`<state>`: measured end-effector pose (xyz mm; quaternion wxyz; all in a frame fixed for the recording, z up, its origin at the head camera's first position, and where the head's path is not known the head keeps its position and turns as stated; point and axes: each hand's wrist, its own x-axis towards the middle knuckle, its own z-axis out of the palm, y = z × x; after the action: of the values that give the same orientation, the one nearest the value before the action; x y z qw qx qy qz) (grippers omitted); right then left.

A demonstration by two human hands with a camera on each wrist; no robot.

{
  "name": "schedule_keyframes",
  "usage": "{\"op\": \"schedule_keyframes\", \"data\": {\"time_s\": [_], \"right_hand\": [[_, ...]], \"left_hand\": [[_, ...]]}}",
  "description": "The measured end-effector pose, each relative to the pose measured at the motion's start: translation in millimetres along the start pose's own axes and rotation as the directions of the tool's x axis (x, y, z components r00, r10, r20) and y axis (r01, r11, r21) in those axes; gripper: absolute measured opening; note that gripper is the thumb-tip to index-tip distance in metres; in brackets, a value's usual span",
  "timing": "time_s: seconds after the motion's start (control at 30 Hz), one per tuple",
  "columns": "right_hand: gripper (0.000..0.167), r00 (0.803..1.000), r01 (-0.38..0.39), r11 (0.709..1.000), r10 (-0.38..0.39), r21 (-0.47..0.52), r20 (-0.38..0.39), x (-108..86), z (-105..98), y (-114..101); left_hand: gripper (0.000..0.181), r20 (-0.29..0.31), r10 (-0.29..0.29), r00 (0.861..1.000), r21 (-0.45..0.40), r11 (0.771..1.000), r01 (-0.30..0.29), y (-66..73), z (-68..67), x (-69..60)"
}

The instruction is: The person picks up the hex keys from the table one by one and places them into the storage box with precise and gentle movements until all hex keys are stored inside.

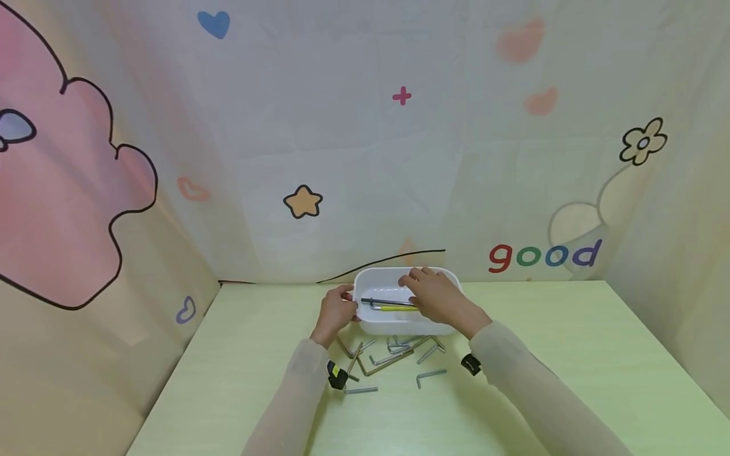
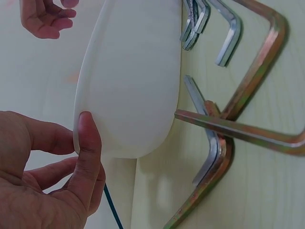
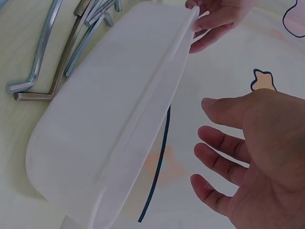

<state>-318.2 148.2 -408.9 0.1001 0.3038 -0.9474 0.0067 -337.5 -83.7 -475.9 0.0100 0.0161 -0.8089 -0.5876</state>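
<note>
Pale table (image 1: 570, 342), white bin (image 1: 393, 328), right grip (image 1: 438, 295) partly hiding yellow rod (image 1: 398, 308)

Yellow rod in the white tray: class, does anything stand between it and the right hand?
Nothing visible does: the right hand is over the open tray, above the yellow rod. The dark rod lies alongside; the left hand grips the tray.

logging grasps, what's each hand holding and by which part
The left hand pinches the white tub by the rim at its left end; the right hand holds nothing.
</note>
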Motion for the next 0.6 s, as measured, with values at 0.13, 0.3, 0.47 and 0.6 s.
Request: {"op": "schedule_keyframes", "data": {"time_s": [0.13,0.3,0.47,0.6], "right_hand": [[0.037,1.000,0.011,1.000,-0.011,0.007,-0.024,-8.6,-2.4,-5.4],[0.035,0.998,0.034,0.999,-0.034,-0.007,-0.058,-17.8,-3.7,-10.7],[0.038,0.998,0.034,0.999,-0.034,-0.002,-0.045,-27.4,-1.9,-16.7],[0.040,0.999,0.033,0.999,-0.033,0.003,-0.032,-36.8,1.2,-21.3]], "left_hand": [[0.053,-0.006,-0.006,1.000,0.010,1.000,0.006,1.2,0.7,0.1],[0.054,0.001,-0.016,1.000,0.008,1.000,0.016,2.0,0.8,-0.2],[0.053,0.003,-0.025,1.000,0.010,1.000,0.024,1.4,0.7,-0.2],[0.053,0.006,-0.028,1.000,0.016,0.999,0.028,0.5,0.4,-1.3]]}}
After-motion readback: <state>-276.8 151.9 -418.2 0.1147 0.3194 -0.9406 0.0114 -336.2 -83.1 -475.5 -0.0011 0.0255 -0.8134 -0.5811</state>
